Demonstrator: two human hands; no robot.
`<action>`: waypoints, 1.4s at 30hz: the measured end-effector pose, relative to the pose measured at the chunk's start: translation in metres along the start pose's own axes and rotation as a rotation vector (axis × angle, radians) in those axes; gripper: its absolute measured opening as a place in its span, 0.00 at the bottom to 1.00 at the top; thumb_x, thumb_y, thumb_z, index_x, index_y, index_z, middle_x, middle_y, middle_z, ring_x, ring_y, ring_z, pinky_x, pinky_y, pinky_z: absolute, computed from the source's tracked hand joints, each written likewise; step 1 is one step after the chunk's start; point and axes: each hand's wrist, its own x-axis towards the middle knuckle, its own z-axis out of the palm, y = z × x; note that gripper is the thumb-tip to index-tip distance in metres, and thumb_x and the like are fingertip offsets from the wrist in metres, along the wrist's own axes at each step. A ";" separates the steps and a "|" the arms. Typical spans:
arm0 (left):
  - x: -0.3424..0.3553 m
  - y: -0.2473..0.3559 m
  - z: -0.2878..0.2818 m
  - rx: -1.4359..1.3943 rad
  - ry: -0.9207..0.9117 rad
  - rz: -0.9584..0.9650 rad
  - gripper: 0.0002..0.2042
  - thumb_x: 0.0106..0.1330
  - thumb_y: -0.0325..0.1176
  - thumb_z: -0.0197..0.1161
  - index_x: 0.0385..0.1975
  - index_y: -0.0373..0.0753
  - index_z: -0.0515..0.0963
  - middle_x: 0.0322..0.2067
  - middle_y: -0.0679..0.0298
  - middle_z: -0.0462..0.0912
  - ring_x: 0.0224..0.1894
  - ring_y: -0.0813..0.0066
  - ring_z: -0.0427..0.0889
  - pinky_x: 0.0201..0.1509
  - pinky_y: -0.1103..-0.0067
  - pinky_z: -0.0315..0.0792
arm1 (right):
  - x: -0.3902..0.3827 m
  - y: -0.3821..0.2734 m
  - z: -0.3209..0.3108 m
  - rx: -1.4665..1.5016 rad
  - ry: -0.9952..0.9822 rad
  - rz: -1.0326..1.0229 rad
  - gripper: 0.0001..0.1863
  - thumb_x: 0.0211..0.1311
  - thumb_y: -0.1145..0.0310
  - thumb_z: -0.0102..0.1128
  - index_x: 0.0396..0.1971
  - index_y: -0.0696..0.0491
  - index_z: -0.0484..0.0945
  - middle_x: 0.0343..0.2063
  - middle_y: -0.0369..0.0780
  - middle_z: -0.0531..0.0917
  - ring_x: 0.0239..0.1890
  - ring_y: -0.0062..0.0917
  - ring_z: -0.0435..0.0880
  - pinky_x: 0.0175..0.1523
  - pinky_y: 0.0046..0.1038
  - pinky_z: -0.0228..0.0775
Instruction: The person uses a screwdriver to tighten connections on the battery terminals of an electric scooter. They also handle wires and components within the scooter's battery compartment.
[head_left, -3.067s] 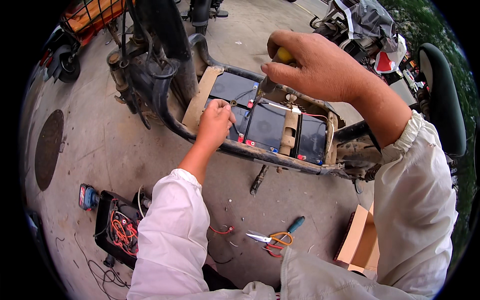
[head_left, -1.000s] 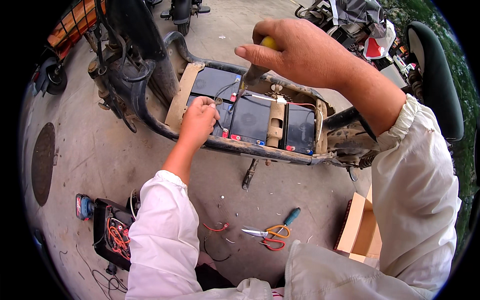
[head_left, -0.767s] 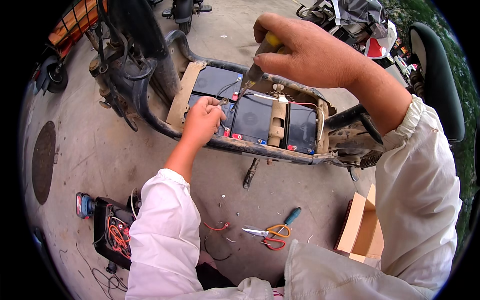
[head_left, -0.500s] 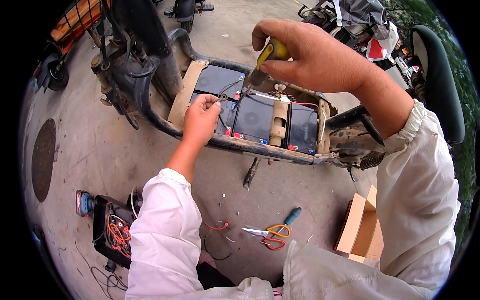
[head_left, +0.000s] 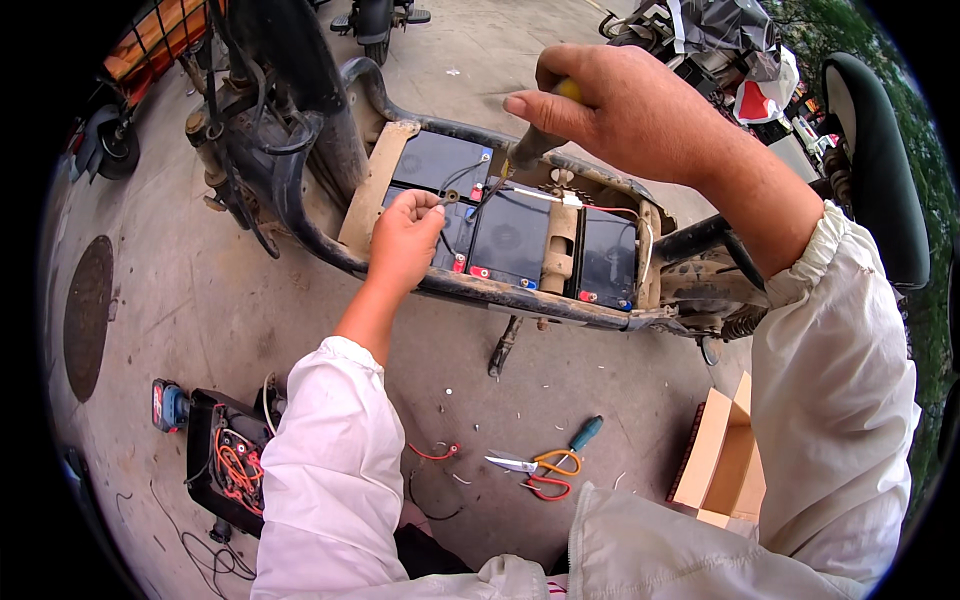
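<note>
Several black batteries (head_left: 510, 235) with red and blue terminals sit in the metal frame of a stripped scooter (head_left: 440, 288). My right hand (head_left: 625, 110) is closed around a screwdriver (head_left: 532, 147); yellow shows on its handle and the shaft slants down to the terminals between the batteries. Just left of it, my left hand (head_left: 402, 240) pinches a dark wire's ring terminal (head_left: 451, 197) above the left batteries. The screwdriver's tip is too small to make out against the terminals. A white wire (head_left: 535, 192) runs across the battery tops to a white connector.
On the ground nearer me lie scissors (head_left: 540, 465) with orange handles, a teal-handled screwdriver (head_left: 586, 433) and a red wire (head_left: 432, 455). An open cardboard box (head_left: 722, 455) is at right. A black case of orange wires (head_left: 225, 460) and a power drill (head_left: 170, 405) are at left.
My right hand has rolled around the screwdriver and shifted slightly right, so most of the yellow handle is now covered. My left hand has stayed in place.
</note>
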 end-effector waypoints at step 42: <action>-0.008 0.005 0.033 0.848 0.184 0.157 0.08 0.66 0.34 0.63 0.33 0.35 0.78 0.33 0.50 0.86 0.39 0.46 0.85 0.43 0.57 0.77 | -0.013 0.011 0.009 0.154 0.180 -0.241 0.12 0.62 0.68 0.68 0.41 0.57 0.77 0.31 0.44 0.83 0.34 0.28 0.83 0.44 0.30 0.76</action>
